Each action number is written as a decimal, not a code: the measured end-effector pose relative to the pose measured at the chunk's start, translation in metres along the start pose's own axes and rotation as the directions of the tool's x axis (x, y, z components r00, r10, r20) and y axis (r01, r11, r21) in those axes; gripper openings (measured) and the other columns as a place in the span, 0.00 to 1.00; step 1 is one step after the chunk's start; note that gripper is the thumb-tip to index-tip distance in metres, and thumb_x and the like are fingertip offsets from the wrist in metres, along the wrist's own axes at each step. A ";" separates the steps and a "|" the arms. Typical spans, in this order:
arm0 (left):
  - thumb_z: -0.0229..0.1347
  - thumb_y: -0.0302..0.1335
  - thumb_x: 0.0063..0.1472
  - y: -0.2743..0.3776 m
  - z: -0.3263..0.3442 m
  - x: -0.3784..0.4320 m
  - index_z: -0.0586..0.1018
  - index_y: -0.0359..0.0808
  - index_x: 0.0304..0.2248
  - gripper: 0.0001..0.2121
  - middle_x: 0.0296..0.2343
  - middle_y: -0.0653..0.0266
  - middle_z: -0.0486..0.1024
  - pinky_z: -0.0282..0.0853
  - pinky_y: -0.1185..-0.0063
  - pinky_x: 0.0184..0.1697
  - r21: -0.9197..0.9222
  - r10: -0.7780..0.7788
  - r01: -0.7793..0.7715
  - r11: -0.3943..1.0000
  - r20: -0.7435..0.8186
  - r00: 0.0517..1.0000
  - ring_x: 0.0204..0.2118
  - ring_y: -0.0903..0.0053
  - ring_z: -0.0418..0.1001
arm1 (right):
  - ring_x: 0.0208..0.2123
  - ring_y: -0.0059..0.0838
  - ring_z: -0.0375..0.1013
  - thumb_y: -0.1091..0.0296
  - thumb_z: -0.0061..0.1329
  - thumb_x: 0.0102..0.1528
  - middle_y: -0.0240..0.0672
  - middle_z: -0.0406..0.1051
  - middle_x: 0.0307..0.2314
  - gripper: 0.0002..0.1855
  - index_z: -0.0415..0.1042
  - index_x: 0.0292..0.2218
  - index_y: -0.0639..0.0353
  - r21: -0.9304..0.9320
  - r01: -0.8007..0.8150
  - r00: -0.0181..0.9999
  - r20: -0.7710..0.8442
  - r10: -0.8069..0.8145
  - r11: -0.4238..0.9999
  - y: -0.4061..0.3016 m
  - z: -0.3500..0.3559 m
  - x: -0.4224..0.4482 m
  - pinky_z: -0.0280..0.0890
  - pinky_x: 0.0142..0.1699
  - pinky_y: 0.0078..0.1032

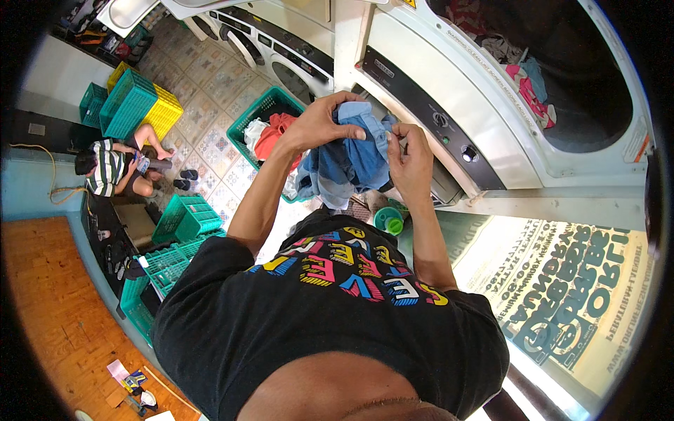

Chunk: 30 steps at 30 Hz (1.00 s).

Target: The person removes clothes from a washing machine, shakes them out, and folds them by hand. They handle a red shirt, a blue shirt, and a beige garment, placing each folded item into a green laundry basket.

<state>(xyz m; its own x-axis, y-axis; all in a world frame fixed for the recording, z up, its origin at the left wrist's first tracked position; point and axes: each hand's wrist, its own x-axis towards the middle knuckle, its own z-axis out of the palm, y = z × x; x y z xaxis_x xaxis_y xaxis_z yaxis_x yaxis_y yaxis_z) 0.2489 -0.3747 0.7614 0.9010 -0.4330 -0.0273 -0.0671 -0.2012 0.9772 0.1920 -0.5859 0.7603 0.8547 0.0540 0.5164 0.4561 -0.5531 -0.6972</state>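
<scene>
Bunched blue denim clothing hangs in front of my chest, a lighter blue band at its top. My left hand grips that band, thumb in front and fingers behind. At the band's right end, my right hand pinches the edge between thumb and fingertips. Below and left of the denim, a green plastic basket on the floor holds red cloth and white cloth. To the right, the round opening of a dryer shows pink, white and blue laundry inside.
A person in a striped shirt sits low at the left, near black slippers. Green crates and a yellow crate stand about. Front-loading washers line the far side. A green tub stands below the denim.
</scene>
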 end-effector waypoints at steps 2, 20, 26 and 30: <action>0.70 0.33 0.44 0.010 0.002 -0.006 0.74 0.33 0.44 0.28 0.41 0.63 0.73 0.62 0.82 0.48 0.115 -0.087 0.086 0.990 0.007 0.996 0.44 0.82 0.68 | 0.30 0.39 0.71 0.78 0.53 0.50 0.42 0.70 0.29 0.09 0.68 0.34 0.63 -0.062 0.033 0.999 -0.032 -0.035 0.998 0.004 0.002 -0.002 0.65 0.36 0.32; 0.63 0.32 0.55 0.004 0.048 -0.026 0.79 0.33 0.37 0.13 0.28 0.73 0.75 0.64 0.84 0.38 -0.218 -0.098 0.093 0.972 -0.012 0.995 0.32 0.88 0.68 | 0.29 0.41 0.71 0.80 0.52 0.50 0.43 0.68 0.29 0.10 0.66 0.35 0.64 -0.093 0.044 0.996 -0.077 -0.052 0.995 0.007 0.011 -0.010 0.66 0.34 0.32; 0.63 0.31 0.56 0.001 0.044 -0.026 0.81 0.34 0.35 0.11 0.27 0.75 0.75 0.63 0.85 0.37 -0.232 -0.145 0.139 0.963 -0.011 0.989 0.31 0.89 0.67 | 0.30 0.42 0.71 0.80 0.52 0.50 0.42 0.68 0.29 0.10 0.67 0.35 0.64 -0.078 0.050 0.996 -0.066 -0.055 0.996 0.003 0.010 -0.010 0.66 0.35 0.32; 0.62 0.31 0.56 0.009 0.054 -0.027 0.80 0.34 0.35 0.10 0.27 0.75 0.75 0.63 0.84 0.37 -0.242 -0.166 0.138 0.960 -0.102 0.981 0.31 0.88 0.67 | 0.32 0.43 0.71 0.79 0.52 0.50 0.42 0.69 0.30 0.10 0.67 0.35 0.63 -0.092 0.059 0.997 -0.041 -0.063 0.994 0.002 0.010 -0.010 0.66 0.36 0.33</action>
<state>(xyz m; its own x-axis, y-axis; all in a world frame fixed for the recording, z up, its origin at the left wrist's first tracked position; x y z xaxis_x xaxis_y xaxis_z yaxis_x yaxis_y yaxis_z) 0.2010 -0.4121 0.7595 0.9384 -0.3019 -0.1680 0.1636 -0.0400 0.9857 0.1873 -0.5797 0.7486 0.8131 0.0548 0.5796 0.4814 -0.6231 -0.6164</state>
